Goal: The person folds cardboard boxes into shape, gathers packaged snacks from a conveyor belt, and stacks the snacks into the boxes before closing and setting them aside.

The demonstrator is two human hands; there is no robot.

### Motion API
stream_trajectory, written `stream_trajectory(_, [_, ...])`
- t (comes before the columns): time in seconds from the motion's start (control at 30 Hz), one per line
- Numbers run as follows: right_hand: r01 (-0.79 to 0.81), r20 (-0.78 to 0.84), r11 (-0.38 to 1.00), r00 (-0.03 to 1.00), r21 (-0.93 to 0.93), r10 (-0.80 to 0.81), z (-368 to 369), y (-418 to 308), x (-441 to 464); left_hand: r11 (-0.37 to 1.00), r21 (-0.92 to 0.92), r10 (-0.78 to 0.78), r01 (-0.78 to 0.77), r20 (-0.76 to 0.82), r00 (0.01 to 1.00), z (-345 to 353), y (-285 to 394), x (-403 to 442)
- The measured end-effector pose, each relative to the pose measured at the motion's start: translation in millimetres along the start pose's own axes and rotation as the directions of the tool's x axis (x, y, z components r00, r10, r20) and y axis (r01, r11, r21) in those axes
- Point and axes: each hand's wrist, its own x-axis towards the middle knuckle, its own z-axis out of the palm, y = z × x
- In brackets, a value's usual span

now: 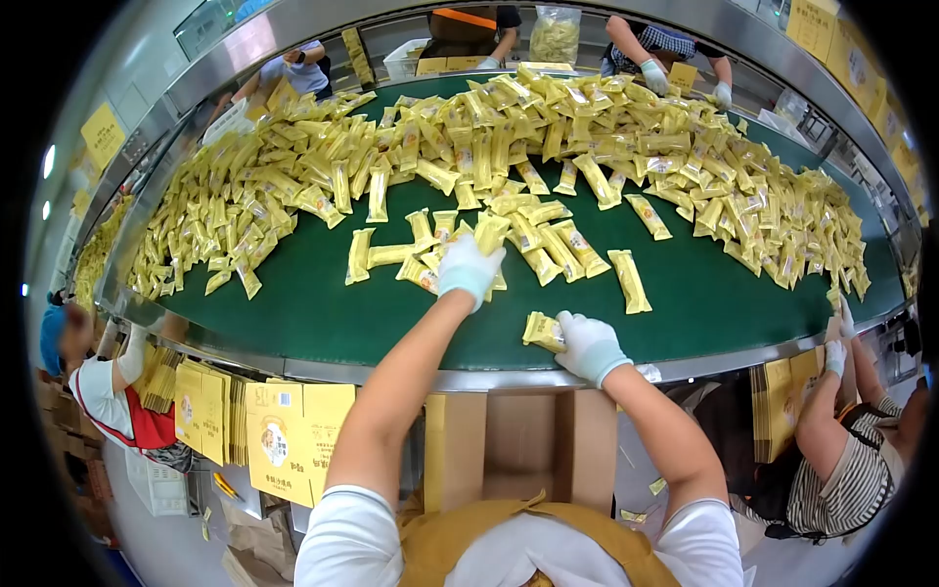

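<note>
Left hand (470,271), gloved like the other, reaches to the middle of the green belt (430,333); its fingers are closed on a raised packet (492,231), with a loose group (391,254) of others touching or just beside it. Some fingertips are hidden, so I cannot tell whether a second one is taken too. Right hand (590,348) is nearer, just beyond the metal rim (509,380), and pinches a short-looking packet (544,332) by its right end; if more lie under it, the view does not show. Farther away, the big pile (548,127) spreads along the belt from left to right, and one single packet (630,281) lies apart, beyond the right hand. Below the rim, on the near side, stands an open box (455,445). In my judgement, the main risk is a drop: the wrappers look smooth, and gloved fingers which hold only one end may let the short-looking packet slip over the rim, into the box or onto the floor (636,465). Also, the left hand could push neighbours aside, or catch two at once, because they lie crossed and crowded. Too strong a squeeze might crush the content.
</note>
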Motion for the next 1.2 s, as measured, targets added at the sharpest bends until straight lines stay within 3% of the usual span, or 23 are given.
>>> stream_trajectory(0.07, [0.022,-0.038,1.000,0.999,0.003,-0.022,3.1,-1.6,-4.9,0.994,0.023,-0.110,0.110,-0.007,0.994,16.8,12.7,18.9])
stream_trajectory(0.2, [0.039,-0.080,0.997,0.996,-0.063,-0.044,7.0,-1.7,-4.6,0.960,0.247,-0.155,0.129,0.085,0.984,30.9,33.8,41.1])
stream_trajectory(0.3, [0.068,-0.103,0.994,0.992,-0.086,-0.077,11.8,0.2,-4.8,0.954,0.296,-0.072,0.043,0.087,0.994,39.6,17.8,49.2])
stream_trajectory(0.4, [0.111,-0.264,0.981,0.953,-0.157,-0.150,18.2,19.8,-4.6,0.925,0.356,0.118,-0.132,0.060,0.991,13.4,1.6,6.7])
stream_trajectory(0.43, [0.098,-0.337,0.949,0.919,-0.301,-0.202,14.3,29.7,-7.5,0.916,0.360,0.176,-0.178,0.038,0.984,13.4,-11.7,-4.8])
stream_trajectory(0.47, [0.069,-0.416,0.948,0.887,-0.310,-0.201,16.1,41.8,-6.7,0.870,0.416,0.275,-0.265,0.036,0.961,13.5,-29.1,-15.3])
stream_trajectory(0.57, [0.035,-0.517,0.954,0.834,-0.298,-0.192,22.9,54.4,-13.3,0.660,0.493,0.633,-0.567,0.043,0.773,23.3,-84.1,-39.2])
stream_trajectory(0.63, [0.059,-0.537,0.954,0.816,-0.295,-0.216,34.6,54.5,-20.0,0.531,0.553,0.717,-0.642,0.111,0.689,17.5,-88.3,-64.0])
stream_trajectory(0.77, [0.101,-0.497,0.955,0.836,-0.280,-0.234,39.1,45.9,-43.1,0.576,0.563,0.684,-0.593,0.065,0.726,22.0,-82.2,-87.7])
stream_trajectory(0.8, [0.092,-0.444,0.956,0.870,-0.278,-0.213,44.8,52.3,-41.7,0.659,0.499,0.566,-0.562,0.163,0.808,16.6,-73.8,-79.0])
stream_trajectory(0.9, [0.030,-0.320,0.991,0.945,-0.133,-0.071,23.1,51.8,-39.6,0.771,0.442,0.401,-0.459,0.223,0.888,-7.5,-51.6,-76.8])
stream_trajectory(0.93, [0.028,-0.256,0.989,0.965,-0.144,-0.065,11.0,47.7,-38.3,0.747,0.449,0.467,-0.490,0.168,0.868,-6.3,-54.8,-76.3])
stream_trajectory(0.97, [0.069,-0.189,0.993,0.978,-0.101,-0.087,4.9,49.6,-36.3,0.748,0.455,0.439,-0.484,0.208,0.874,-3.8,-55.7,-76.9])
stream_trajectory(1.13, [0.067,-0.090,0.970,0.992,-0.236,-0.090,9.2,50.0,-27.8,0.718,0.387,0.481,-0.579,0.325,0.814,-5.3,-77.0,-95.8])
stream_trajectory(1.2, [0.074,-0.112,0.984,0.989,-0.162,-0.093,8.1,54.3,-30.2,0.832,0.249,0.444,-0.497,0.241,0.863,-16.7,-82.8,-106.8])
